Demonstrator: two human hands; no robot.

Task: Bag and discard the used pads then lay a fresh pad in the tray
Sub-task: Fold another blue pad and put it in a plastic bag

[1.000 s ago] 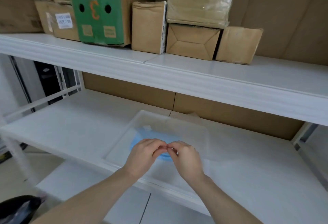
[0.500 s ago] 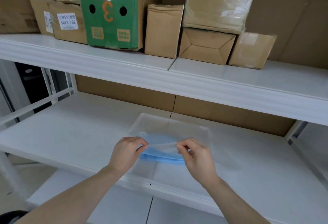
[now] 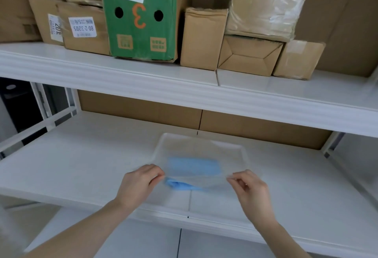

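— Holding anything just now?

— Yes. Both hands are up over the front edge of the lower shelf (image 3: 61,161). My left hand (image 3: 139,186) pinches one end of a thin clear sheet (image 3: 196,180), thumb against curled fingers, and my right hand (image 3: 250,189) pinches the other end the same way. It looks like a clear bag, stretched flat between them, though I cannot tell for sure.

— And the pad?

— A blue pad (image 3: 194,165) shows through the clear sheet, lying in the clear tray (image 3: 235,147). Its near edge (image 3: 178,185) bunches up just below the sheet, close to my left fingertips. Whether the sheet touches it, I cannot tell.

— Where does the tray sit?

— On the lower shelf, toward the middle, running from near the back panel to near the front edge, across the seam between the two shelf boards.

— What is above?

— The upper shelf (image 3: 143,77) carries cardboard boxes: a green box (image 3: 141,32) with an orange 3, a brown box (image 3: 86,32) with a white label to its left, a tall plain box (image 3: 202,39) to its right, and a plastic-wrapped box (image 3: 263,4) stacked further along.
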